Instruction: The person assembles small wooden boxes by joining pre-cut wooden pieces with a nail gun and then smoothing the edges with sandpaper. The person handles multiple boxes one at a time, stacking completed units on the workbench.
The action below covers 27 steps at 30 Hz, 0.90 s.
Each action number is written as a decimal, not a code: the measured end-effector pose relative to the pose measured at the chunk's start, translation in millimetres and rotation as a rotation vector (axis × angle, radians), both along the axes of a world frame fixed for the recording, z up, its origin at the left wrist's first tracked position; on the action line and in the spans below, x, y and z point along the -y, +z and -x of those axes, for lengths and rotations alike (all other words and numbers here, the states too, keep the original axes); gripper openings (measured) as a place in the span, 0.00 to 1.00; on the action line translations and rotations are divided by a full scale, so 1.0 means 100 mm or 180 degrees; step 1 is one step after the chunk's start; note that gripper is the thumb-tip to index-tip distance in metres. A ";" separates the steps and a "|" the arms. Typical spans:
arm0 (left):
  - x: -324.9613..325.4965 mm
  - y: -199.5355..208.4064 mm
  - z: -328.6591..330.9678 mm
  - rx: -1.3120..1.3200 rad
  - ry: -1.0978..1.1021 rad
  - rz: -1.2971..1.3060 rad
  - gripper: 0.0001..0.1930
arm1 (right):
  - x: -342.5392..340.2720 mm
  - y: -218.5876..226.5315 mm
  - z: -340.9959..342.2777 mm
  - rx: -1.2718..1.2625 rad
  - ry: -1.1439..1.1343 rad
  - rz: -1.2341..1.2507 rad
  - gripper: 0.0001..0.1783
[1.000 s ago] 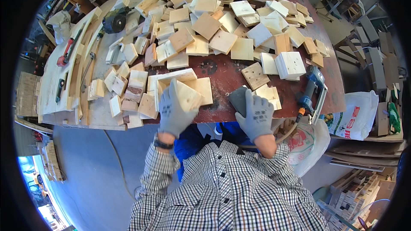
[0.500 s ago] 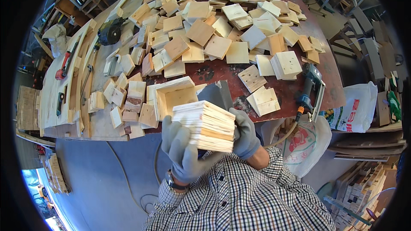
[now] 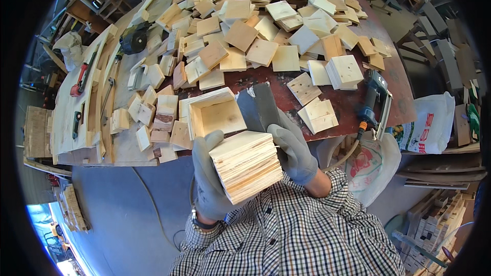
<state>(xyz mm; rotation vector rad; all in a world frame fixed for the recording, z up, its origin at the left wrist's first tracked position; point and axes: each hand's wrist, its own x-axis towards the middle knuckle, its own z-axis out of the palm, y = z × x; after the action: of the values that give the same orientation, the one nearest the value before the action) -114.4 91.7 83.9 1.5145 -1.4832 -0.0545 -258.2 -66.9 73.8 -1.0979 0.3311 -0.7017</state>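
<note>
I hold a thick stack of thin square wooden boards [image 3: 248, 171], its layered edges facing me. My left hand [image 3: 209, 184] is closed round the left side and bottom of the stack, in a grey glove. My right hand [image 3: 294, 151], gloved too, is closed against the right end, its thumb at the upper corner; its other fingers are partly hidden. Just beyond the stack an open square wooden box [image 3: 217, 115] sits at the table's near edge. Beside it stands a dark grey block [image 3: 266, 105], close to my right fingertips.
A big heap of loose square boards [image 3: 261, 51] covers the red-brown table [image 3: 378, 30]. An air nailer [image 3: 373, 99] with a hose lies at the right. Small wood blocks [image 3: 166, 107] and a black tape measure [image 3: 134, 38] lie to the left. White sacks [image 3: 427, 122] stand beyond the right edge.
The stack has turned and tipped, so its top face shows more. My left fingers have shifted from its front to its left side. The open box now looks more tilted.
</note>
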 end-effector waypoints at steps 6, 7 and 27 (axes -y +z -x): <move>-0.01 -0.18 -0.06 -0.0861 0.0341 -0.0020 0.56 | 0.15 0.21 0.08 -0.0505 -0.0814 0.1254 0.42; 0.01 -0.22 -0.08 -0.0943 0.0463 -0.0014 0.54 | 0.17 0.31 0.14 -0.0693 -0.0970 0.1796 0.42; -0.11 -0.15 -0.23 -0.0559 0.1041 0.0149 0.49 | -0.10 0.71 -0.09 -0.1424 -0.0507 0.4343 0.40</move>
<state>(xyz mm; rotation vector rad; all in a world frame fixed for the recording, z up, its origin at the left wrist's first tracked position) -91.7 102.9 68.7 1.6514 -1.0793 0.0407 -248.8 -57.2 144.3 -2.5672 0.3035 -0.8115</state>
